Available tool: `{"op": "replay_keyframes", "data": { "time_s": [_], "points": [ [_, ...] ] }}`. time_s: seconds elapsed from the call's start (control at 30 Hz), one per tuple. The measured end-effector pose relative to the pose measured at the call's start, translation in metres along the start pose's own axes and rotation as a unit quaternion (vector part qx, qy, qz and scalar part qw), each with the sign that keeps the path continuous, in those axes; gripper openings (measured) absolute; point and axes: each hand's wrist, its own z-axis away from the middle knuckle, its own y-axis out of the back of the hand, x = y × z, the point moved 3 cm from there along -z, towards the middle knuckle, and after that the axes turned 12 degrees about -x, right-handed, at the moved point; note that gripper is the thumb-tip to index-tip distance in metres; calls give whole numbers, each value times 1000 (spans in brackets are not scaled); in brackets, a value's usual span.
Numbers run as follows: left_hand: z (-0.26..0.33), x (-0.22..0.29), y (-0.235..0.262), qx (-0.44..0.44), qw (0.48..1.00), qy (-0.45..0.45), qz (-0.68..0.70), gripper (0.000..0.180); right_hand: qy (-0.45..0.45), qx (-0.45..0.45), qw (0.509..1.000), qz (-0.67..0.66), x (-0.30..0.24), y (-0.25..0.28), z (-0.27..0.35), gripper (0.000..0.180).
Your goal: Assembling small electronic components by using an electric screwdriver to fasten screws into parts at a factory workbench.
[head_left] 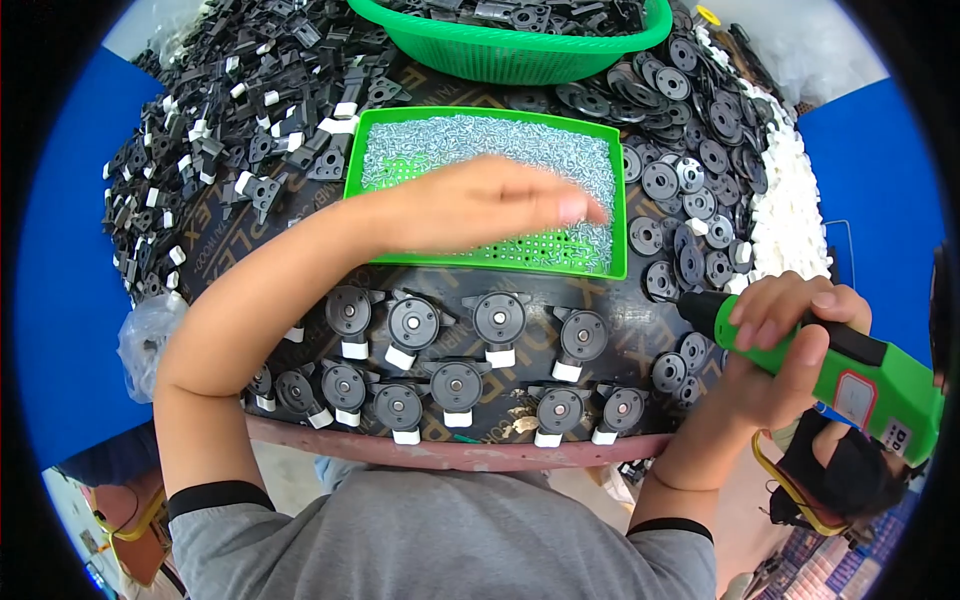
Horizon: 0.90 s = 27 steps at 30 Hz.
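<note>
My left hand (480, 205) reaches over a green tray (352, 165) of small silver screws (470, 132). Its fingers look drawn together, slightly blurred; anything between the tips is hidden. My right hand (795, 340) is wrapped round a green and black electric screwdriver (850, 385), its tip pointing left toward loose black discs. In front of the tray, assembled black pieces stand in two rough rows, each a round disc with a white tab, such as one disc (499, 318) in the back row and another disc (456, 384) in the front row.
Black brackets with white tabs (260, 150) are heaped at the left. A green basket (520, 58) of black parts stands at the back. Loose black discs (660, 180) and a pile of white pieces (790, 200) lie at the right. The table's reddish edge (450, 457) curves near me.
</note>
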Motion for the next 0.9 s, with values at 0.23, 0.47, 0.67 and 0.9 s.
{"op": "replay_keyframes", "data": {
  "time_s": [0.23,0.47,0.67,0.9],
  "points": [
    [39,-15,0,-172,820,-12,-546,70,-4,2,1000,-6,-1,0,2,34],
    [60,-6,18,-76,747,52,-658,67,-18,12,1000,4,3,1,1,34],
    [57,-17,6,-86,788,76,-605,62,-9,5,1000,4,2,-2,3,40],
    [66,-3,4,-13,776,94,-623,60,19,18,1000,-2,-7,-12,-9,52]
  ]
}}
